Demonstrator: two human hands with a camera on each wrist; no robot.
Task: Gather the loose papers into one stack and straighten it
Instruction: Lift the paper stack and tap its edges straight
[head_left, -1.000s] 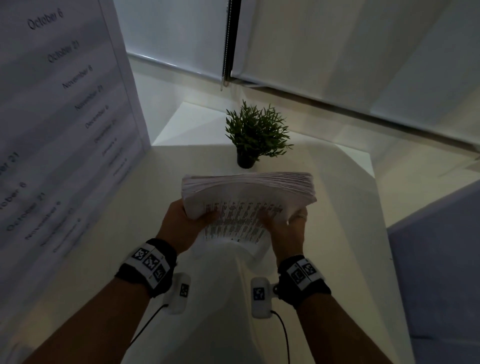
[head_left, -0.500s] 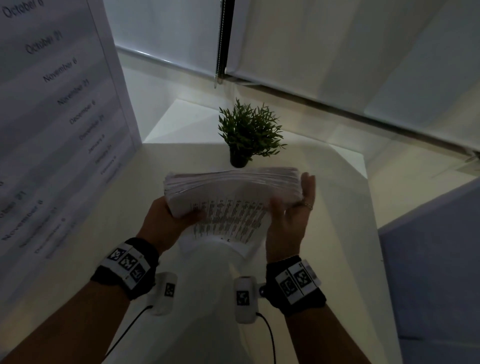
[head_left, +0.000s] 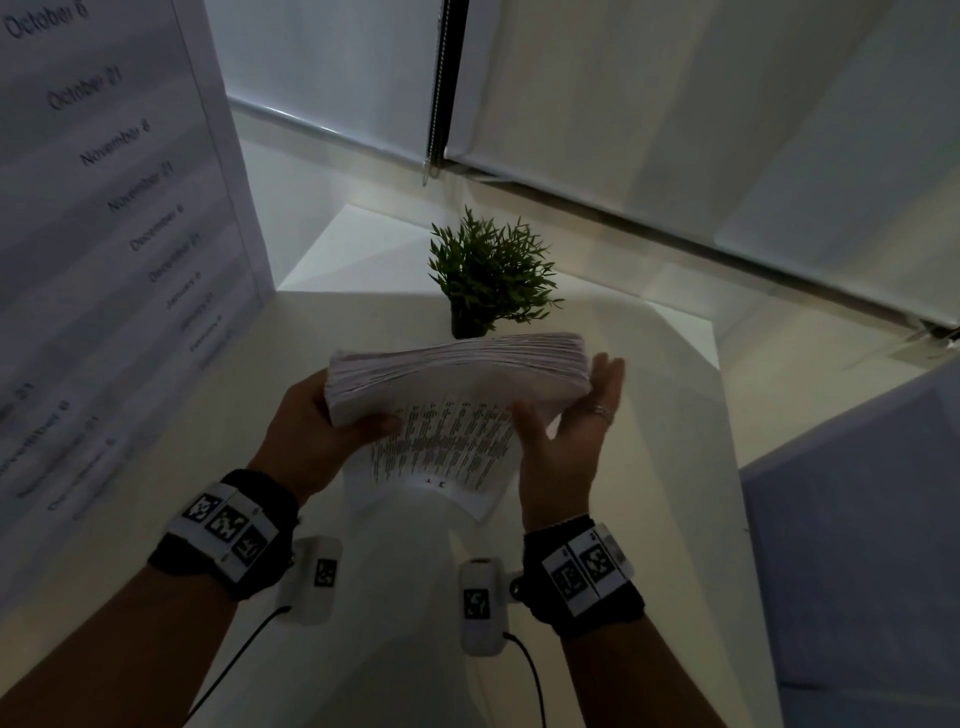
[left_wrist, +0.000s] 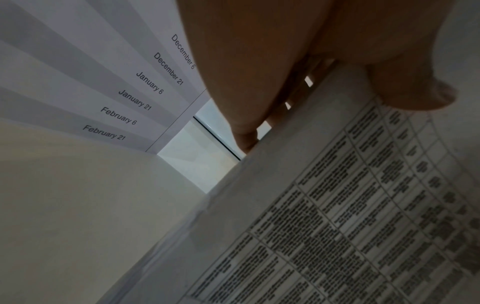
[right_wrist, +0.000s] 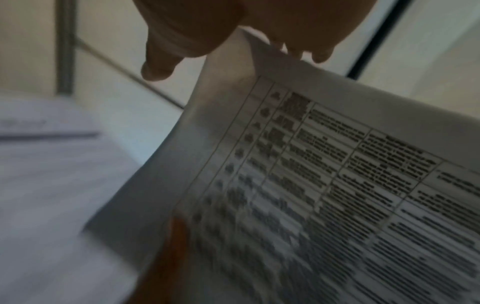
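A thick paper stack (head_left: 457, 364) with a printed table on its front sheet stands on edge above the white table (head_left: 660, 467). My left hand (head_left: 332, 421) grips its left side, thumb across the front sheet and fingers behind. My right hand (head_left: 582, 415) lies flat along the right edge, fingers straight, with the thumb near the front sheet. In the left wrist view the thumb of my left hand (left_wrist: 405, 86) presses on the paper stack (left_wrist: 337, 226). In the right wrist view the paper stack (right_wrist: 337, 185) passes between the thumb and fingers of my right hand (right_wrist: 233, 30), with the thumb held off the sheet.
A small potted plant (head_left: 488, 275) stands just behind the stack. A tall panel printed with dates (head_left: 104, 208) walls the left side. Window blinds (head_left: 675, 104) hang behind the table, and a grey-blue panel (head_left: 857, 519) borders the right.
My right hand let go of the stack's front and moved out to its right edge with fingers straightened. The left hand kept its grip.
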